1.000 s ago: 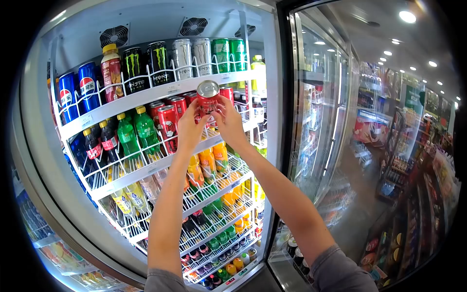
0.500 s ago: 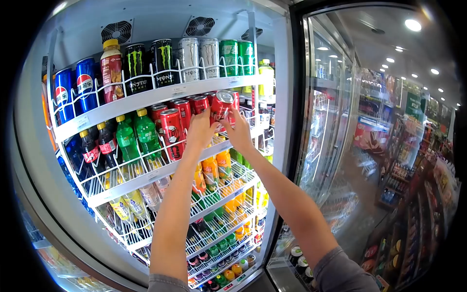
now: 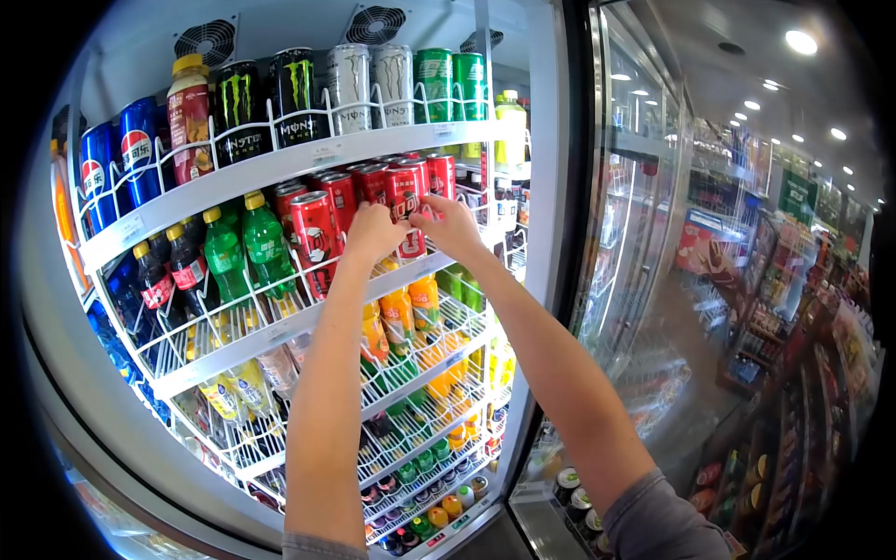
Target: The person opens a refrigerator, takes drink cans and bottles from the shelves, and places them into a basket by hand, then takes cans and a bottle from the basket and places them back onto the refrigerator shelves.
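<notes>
A red drink can (image 3: 405, 189) stands upright at the front of the second shelf. My left hand (image 3: 376, 231) has its fingers curled against the can's lower left side. On the other side, my right hand (image 3: 450, 224) grips the same can low on its right, its thumb close to the left hand's fingers. More red cans (image 3: 343, 194) are packed behind and beside it, and a front red can (image 3: 315, 233) leans slightly to the left of my left hand. My fingers partly hide the can's lower part.
The white wire shelf's front rail (image 3: 308, 327) runs below my hands. Green soda bottles (image 3: 267, 245) and cola bottles (image 3: 184, 257) stand to the left. Above are tall energy drink cans (image 3: 301, 93). The glass cooler door (image 3: 635, 215) stands open at the right.
The held red can has gone from tilted and above the row to upright and lower among the other cans. Both hands have moved down with it, and the view has shifted slightly.
</notes>
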`<action>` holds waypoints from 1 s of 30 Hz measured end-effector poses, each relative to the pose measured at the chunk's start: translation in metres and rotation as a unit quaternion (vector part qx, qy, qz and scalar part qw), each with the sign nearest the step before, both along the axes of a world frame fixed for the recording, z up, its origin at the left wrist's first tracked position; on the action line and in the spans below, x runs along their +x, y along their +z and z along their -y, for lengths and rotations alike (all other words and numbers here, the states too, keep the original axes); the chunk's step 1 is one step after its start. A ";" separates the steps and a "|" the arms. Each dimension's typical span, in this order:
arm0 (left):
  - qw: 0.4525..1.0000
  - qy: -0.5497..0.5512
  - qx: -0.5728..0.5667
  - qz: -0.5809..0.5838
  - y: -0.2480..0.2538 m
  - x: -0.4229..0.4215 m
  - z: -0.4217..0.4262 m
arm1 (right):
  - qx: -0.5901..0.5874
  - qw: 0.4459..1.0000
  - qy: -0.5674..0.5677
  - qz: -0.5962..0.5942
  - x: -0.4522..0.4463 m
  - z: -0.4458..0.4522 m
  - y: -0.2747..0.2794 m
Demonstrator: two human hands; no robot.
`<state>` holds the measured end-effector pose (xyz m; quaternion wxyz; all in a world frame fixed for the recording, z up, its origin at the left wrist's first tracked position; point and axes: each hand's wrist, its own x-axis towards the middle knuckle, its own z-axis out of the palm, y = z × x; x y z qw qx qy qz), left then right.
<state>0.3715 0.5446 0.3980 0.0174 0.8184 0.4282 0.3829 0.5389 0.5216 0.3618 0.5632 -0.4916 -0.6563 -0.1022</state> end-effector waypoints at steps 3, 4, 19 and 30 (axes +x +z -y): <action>0.999 -0.033 -0.020 0.006 -0.003 -0.004 -0.011 | -0.047 0.999 0.024 -0.003 0.002 0.004 0.008; 1.000 -0.021 -0.010 0.016 -0.004 -0.003 -0.014 | -0.064 0.998 0.025 -0.006 0.002 0.004 0.009; 0.966 0.018 0.254 -0.051 -0.046 -0.005 0.030 | -0.046 0.999 0.001 -0.016 0.002 0.012 -0.006; 0.966 -0.182 0.097 0.157 -0.152 -0.060 0.164 | 0.000 0.919 0.185 -0.349 -0.093 0.162 -0.136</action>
